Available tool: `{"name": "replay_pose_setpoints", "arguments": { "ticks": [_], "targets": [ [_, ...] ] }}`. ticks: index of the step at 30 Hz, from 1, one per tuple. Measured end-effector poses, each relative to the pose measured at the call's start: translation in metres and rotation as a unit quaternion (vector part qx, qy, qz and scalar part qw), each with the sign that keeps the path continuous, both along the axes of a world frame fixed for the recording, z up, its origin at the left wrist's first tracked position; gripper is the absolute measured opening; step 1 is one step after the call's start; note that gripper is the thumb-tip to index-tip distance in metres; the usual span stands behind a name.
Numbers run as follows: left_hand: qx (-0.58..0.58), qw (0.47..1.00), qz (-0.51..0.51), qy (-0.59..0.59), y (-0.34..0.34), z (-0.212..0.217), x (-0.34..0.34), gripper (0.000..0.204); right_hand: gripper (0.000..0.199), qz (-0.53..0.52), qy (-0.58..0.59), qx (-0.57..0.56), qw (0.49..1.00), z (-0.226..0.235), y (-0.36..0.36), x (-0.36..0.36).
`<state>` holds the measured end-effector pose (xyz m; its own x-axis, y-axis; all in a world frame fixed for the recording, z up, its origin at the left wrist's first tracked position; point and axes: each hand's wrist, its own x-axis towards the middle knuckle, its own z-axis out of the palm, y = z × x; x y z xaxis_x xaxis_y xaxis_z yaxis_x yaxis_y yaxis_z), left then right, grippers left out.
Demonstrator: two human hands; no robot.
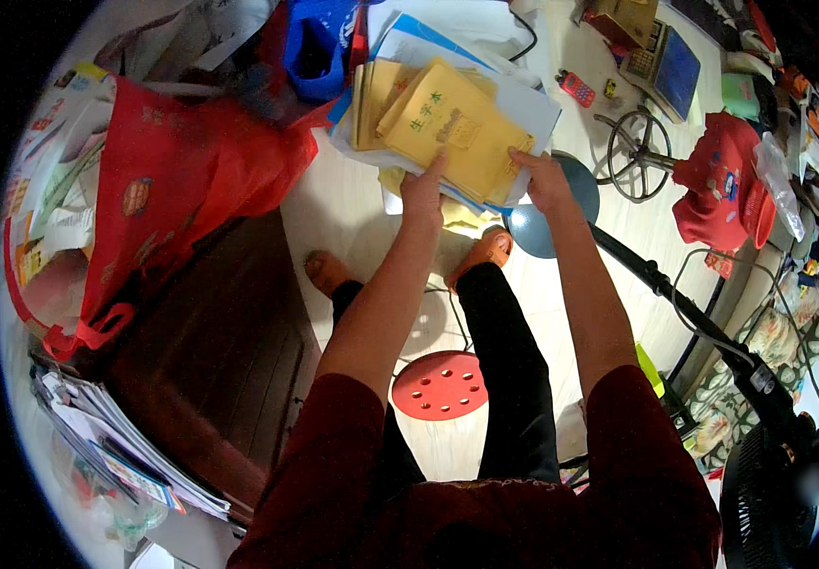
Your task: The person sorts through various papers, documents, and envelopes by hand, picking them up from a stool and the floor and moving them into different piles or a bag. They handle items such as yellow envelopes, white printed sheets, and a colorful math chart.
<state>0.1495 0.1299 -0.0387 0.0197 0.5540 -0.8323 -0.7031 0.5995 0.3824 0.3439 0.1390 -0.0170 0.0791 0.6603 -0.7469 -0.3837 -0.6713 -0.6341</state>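
Observation:
Both arms stretch forward over a pile of yellow exercise books, fanned out on top of white and blue papers. My left hand grips the near edge, its thumb pressed on the top yellow cover. At the right corner my right hand holds the pile too, thumb on the cover and other fingers hidden underneath. Some yellow sheets show below the pile, close to my right foot. What supports the pile from beneath, apart from my hands, I cannot tell.
A large red bag stuffed with papers leans at the left on a dark wooden cabinet. A red stool stands between my legs. To the right are a black fan pole, a round base and a wheeled stand.

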Motion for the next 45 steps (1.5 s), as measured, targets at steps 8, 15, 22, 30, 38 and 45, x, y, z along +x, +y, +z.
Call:
{"name": "replay_pose_setpoints", "arguments": {
  "ticks": [8, 15, 22, 30, 38, 45],
  "targets": [
    [-0.042, 0.995, -0.061, -0.062, -0.015, 0.003, -0.019, 0.043, 0.037, -0.001, -0.07, -0.106, 0.992, 0.018, -0.005, 0.002],
    [-0.043, 0.995, -0.013, -0.088, -0.038, 0.038, -0.039, 0.04, 0.028, 0.033, -0.379, -0.06, 0.923, 0.005, -0.028, 0.015],
    [-0.042, 0.996, -0.056, -0.048, -0.072, 0.154, -0.101, 0.028, 0.017, -0.023, -0.242, 0.138, 0.96, 0.162, -0.026, -0.162],
    [0.231, 0.948, 0.075, 0.209, -0.031, 0.35, -0.228, 0.01, 0.031, 0.326, -0.328, 0.502, 0.731, 0.341, 0.076, -0.361],
    [0.295, 0.762, -0.107, 0.566, 0.013, 0.372, -0.333, 0.031, 0.058, 0.553, -0.536, 0.459, 0.443, 0.298, 0.115, -0.437],
    [0.308, 0.828, -0.136, 0.447, -0.005, 0.348, -0.348, 0.049, 0.078, 0.542, -0.593, 0.415, 0.428, 0.305, 0.104, -0.464]
  ]
}}
